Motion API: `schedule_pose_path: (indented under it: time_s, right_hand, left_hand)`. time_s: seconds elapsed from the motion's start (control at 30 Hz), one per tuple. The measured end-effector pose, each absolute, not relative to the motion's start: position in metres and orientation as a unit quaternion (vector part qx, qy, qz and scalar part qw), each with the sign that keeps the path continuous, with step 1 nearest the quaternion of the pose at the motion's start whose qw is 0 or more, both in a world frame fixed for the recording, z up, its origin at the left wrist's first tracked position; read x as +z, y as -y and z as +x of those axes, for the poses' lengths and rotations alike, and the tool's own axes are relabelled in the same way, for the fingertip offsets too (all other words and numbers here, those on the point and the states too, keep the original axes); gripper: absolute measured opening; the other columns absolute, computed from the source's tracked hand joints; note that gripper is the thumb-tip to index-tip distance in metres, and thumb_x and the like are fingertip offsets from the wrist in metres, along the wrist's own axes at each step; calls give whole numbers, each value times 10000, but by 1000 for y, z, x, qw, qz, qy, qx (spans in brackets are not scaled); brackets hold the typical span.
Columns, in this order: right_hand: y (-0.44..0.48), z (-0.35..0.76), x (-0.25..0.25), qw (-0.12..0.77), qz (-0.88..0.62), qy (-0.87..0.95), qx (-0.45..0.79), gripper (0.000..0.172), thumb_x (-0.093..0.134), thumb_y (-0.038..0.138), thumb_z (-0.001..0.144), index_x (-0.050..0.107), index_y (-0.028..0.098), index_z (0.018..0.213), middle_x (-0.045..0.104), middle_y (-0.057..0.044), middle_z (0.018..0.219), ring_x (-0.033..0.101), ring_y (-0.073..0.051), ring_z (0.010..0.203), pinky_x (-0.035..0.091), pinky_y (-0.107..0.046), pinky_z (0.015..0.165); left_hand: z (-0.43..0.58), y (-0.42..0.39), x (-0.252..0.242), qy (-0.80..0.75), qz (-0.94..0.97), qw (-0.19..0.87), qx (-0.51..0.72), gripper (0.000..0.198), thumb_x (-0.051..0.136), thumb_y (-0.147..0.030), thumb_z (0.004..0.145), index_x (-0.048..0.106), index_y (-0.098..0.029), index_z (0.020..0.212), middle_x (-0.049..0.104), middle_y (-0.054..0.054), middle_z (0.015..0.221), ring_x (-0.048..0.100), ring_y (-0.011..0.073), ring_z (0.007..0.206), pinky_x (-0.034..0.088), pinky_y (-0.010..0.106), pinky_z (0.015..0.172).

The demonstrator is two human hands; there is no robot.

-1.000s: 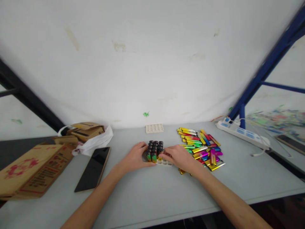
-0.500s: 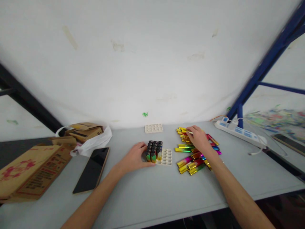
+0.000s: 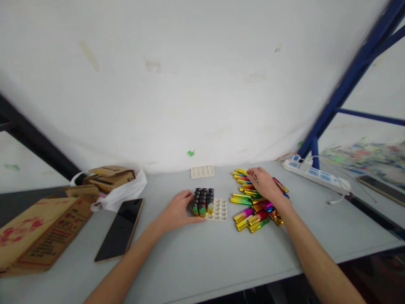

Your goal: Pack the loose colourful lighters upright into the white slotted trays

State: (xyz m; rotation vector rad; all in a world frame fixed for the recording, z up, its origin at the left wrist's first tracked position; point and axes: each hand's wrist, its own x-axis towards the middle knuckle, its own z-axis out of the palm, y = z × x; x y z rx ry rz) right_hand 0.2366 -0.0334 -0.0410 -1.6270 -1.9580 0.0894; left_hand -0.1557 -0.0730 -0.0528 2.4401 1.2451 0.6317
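Several black-topped lighters [image 3: 203, 202] stand upright in rows in the left part of a cream tray with round pockets [image 3: 220, 210]. My left hand [image 3: 181, 211] curls around the left side of this group, with the thumb along the front and the fingers behind, gripping tray and lighters together. At the back of a loose pile of shiny gold, green, red and purple lighters [image 3: 243, 214] is my right hand [image 3: 263, 182]. Its fingers are bent and pinched around one lighter, of which only a small end shows between them.
A second cream tray [image 3: 202, 171] lies by the wall. To the left are a black phone-like slab [image 3: 120, 230], a white plastic bag [image 3: 128, 192] and cardboard boxes [image 3: 47, 234]. A white power strip [image 3: 316, 175] with cables lies right, beside a blue metal frame [image 3: 335, 103].
The view has shifted slightly. My right hand's fingers have closed a little at the back of the pile, and some loose lighters there have moved. My left hand keeps its hold.
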Motion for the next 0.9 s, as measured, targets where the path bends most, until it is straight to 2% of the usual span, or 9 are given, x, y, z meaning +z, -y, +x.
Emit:
schedule_pose_path:
  time_s: [0.07, 0.17, 0.23, 0.33, 0.43, 0.57, 0.67, 0.77, 0.9]
  right_hand:
    - [37, 230, -37, 403, -586, 690, 138, 303, 664, 429, 999, 763, 185, 1148, 779, -152, 1150, 747, -283, 997, 584, -435, 945]
    - [43, 214, -29, 527, -523, 583, 330, 493, 839, 548, 839, 753, 213, 1191, 771, -90, 1113, 747, -251, 921, 601, -398, 848]
    - [47, 201, -26, 561, -483, 521, 424, 587, 921, 553, 743, 758, 222, 1199, 769, -65, 1076, 733, -231, 928, 589, -367, 835]
    - [53, 182, -23, 565, -442, 473, 513, 584, 955, 570, 687, 779, 216, 1116, 765, -63, 1047, 696, -213, 930, 564, -328, 796]
    - [59, 166, -24, 537, -417, 485, 550, 545, 926, 612, 719, 762, 211, 1049, 726, -48, 993, 645, -188, 879, 528, -291, 729]
    - [69, 151, -27, 476, -371, 519, 605, 534, 799, 695, 844, 651, 263, 1120, 613, 22, 825, 579, -164, 736, 525, -303, 700]
    - [74, 142, -29, 446, -375, 533, 614, 517, 698, 748, 900, 606, 275, 1087, 425, 88, 692, 364, -117, 550, 373, -246, 541]
    - [78, 134, -31, 441, -409, 557, 573, 561, 614, 807, 912, 598, 246, 928, 290, 100, 642, 219, -109, 517, 215, -246, 485]
    - [81, 126, -35, 453, -461, 623, 440, 589, 583, 749, 931, 444, 248, 655, 303, 63, 592, 285, -126, 546, 231, -286, 513]
  left_hand:
    - [-155, 74, -52, -435, 859, 164, 215, 568, 932, -659, 691, 758, -246, 1041, 736, 109, 1177, 710, 353, 1112, 591, 503, 1050]
    - [-155, 74, -51, -434, 862, 154, 211, 573, 928, -680, 691, 749, -252, 1027, 738, 100, 1157, 714, 345, 1101, 599, 481, 1024]
    - [-155, 74, -51, -437, 861, 151, 212, 572, 930, -687, 683, 749, -261, 1019, 740, 94, 1149, 717, 340, 1085, 601, 472, 1013]
    - [-155, 74, -51, -438, 857, 159, 219, 575, 936, -681, 669, 757, -265, 1024, 745, 95, 1161, 714, 341, 1088, 596, 480, 1020]
    - [-155, 74, -52, -437, 856, 166, 221, 585, 937, -682, 666, 764, -258, 1030, 746, 101, 1165, 713, 347, 1093, 592, 488, 1026]
    - [-155, 74, -53, -432, 858, 160, 228, 592, 932, -702, 662, 771, -261, 1024, 748, 95, 1127, 710, 345, 1059, 599, 490, 1003]
    - [-156, 74, -53, -430, 860, 153, 229, 582, 930, -693, 675, 767, -269, 1039, 744, 84, 1124, 709, 332, 1058, 597, 475, 1007]
    - [-155, 74, -53, -429, 860, 159, 224, 585, 933, -668, 689, 767, -251, 1063, 735, 91, 1137, 713, 335, 1067, 597, 479, 1011]
    - [-155, 74, -52, -432, 857, 170, 226, 611, 941, -664, 678, 776, -242, 1087, 734, 94, 1164, 707, 341, 1084, 589, 491, 1042]
